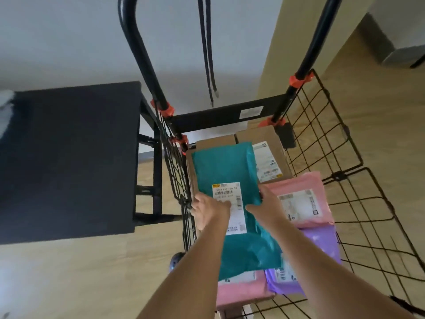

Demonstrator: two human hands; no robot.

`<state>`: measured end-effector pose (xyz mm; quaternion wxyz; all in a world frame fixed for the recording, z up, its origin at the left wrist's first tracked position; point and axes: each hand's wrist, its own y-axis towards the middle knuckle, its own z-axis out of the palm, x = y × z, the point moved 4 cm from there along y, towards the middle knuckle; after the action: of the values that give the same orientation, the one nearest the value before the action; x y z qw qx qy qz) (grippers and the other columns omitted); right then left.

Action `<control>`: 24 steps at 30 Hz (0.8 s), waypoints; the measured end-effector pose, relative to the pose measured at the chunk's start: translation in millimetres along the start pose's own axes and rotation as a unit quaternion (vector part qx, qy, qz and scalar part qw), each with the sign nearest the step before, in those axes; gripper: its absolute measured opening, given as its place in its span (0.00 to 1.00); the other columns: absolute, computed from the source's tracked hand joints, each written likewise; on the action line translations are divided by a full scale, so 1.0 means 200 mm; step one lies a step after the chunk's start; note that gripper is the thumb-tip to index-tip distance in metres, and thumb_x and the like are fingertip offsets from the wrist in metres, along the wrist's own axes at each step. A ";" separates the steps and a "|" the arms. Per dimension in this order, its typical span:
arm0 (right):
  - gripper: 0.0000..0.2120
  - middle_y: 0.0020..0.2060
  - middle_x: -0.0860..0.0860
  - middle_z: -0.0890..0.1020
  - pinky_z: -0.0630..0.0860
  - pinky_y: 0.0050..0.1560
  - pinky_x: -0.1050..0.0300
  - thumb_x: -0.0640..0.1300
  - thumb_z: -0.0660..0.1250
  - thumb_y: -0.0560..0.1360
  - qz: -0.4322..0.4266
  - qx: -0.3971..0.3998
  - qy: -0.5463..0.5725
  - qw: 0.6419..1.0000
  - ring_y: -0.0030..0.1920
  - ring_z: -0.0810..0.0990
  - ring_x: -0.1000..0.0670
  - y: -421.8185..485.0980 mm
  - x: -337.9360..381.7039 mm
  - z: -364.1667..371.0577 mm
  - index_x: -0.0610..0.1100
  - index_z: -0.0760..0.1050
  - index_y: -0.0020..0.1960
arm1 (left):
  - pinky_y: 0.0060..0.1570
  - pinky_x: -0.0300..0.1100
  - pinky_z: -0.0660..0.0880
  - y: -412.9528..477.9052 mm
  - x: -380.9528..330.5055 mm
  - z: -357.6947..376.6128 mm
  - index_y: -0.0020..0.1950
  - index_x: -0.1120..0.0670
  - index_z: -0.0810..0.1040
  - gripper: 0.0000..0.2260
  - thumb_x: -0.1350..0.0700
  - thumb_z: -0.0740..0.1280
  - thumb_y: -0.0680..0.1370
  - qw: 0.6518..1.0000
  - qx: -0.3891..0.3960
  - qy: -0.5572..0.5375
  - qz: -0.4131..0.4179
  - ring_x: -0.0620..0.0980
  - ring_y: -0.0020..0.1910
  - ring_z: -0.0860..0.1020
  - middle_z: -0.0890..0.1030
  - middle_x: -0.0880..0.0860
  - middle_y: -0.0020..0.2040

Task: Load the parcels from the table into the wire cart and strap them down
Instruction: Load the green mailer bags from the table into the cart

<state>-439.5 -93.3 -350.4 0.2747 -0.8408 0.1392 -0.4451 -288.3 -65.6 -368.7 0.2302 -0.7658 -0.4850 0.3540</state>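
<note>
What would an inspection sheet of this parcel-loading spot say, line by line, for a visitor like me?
Surface: black table stands left of the wire cart.
Job's things: the cart holds cardboard boxes, pink parcels and a purple parcel; teal parcel lies on top.
Clutter: white blur at the table's far-left edge, unidentifiable.
Hands: left hand grips the teal parcel's left edge; right hand rests on it.
Cables: two black straps hang loose between the handle bars, unfastened.
Surroundings: wooden floor, pale wall.
</note>
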 end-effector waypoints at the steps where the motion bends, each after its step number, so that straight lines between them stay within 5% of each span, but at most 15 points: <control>1: 0.21 0.50 0.56 0.80 0.73 0.38 0.66 0.37 0.71 0.73 -0.008 0.002 -0.001 1.000 0.45 0.78 0.55 0.01 0.00 0.02 0.49 0.73 0.63 | 0.62 0.54 0.71 0.01 0.00 0.00 0.72 0.56 0.55 0.39 0.52 0.76 0.71 1.000 -0.004 0.002 0.001 0.59 0.68 0.64 0.65 0.60 0.70; 4: 0.16 0.49 0.54 0.80 0.75 0.41 0.62 0.38 0.71 0.73 -0.036 -0.017 -0.026 0.999 0.49 0.80 0.51 0.04 0.02 0.05 0.50 0.72 0.56 | 0.60 0.53 0.73 0.03 -0.01 0.02 0.74 0.56 0.54 0.41 0.55 0.77 0.70 1.000 -0.016 0.006 0.011 0.60 0.68 0.63 0.62 0.61 0.70; 8: 0.35 0.66 0.47 0.74 0.73 0.61 0.51 0.36 0.72 0.72 -0.047 -0.012 -0.114 0.992 0.65 0.74 0.45 0.05 0.05 0.07 0.45 0.62 0.75 | 0.50 0.49 0.75 0.01 -0.02 0.03 0.76 0.51 0.51 0.45 0.53 0.77 0.69 0.998 -0.033 0.052 0.023 0.58 0.65 0.68 0.61 0.58 0.68; 10: 0.37 0.69 0.45 0.71 0.70 0.65 0.51 0.37 0.72 0.73 -0.050 0.002 -0.163 0.985 0.68 0.71 0.45 0.07 0.05 0.08 0.45 0.60 0.77 | 0.47 0.48 0.73 0.00 -0.02 0.04 0.76 0.49 0.50 0.44 0.53 0.76 0.70 0.997 -0.038 0.069 0.025 0.57 0.66 0.68 0.60 0.57 0.69; 19: 0.31 0.67 0.45 0.72 0.69 0.66 0.53 0.40 0.73 0.73 -0.046 -0.009 -0.188 0.981 0.67 0.71 0.45 0.08 0.04 0.08 0.43 0.67 0.73 | 0.49 0.45 0.74 -0.06 0.00 0.02 0.76 0.49 0.50 0.42 0.55 0.74 0.71 0.997 -0.022 0.069 0.029 0.56 0.65 0.69 0.58 0.56 0.68; 24: 0.29 0.67 0.45 0.73 0.69 0.62 0.56 0.40 0.73 0.72 -0.039 -0.008 -0.162 0.986 0.66 0.73 0.46 0.07 0.06 0.06 0.44 0.69 0.72 | 0.44 0.46 0.75 -0.07 0.03 -0.02 0.72 0.53 0.54 0.36 0.54 0.74 0.72 0.999 -0.002 0.044 0.010 0.55 0.54 0.74 0.61 0.57 0.64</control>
<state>-422.6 -106.4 -355.2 0.2692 -0.9087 0.0634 -0.3126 -292.9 -54.1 -358.1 0.2461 -0.7859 -0.4672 0.3218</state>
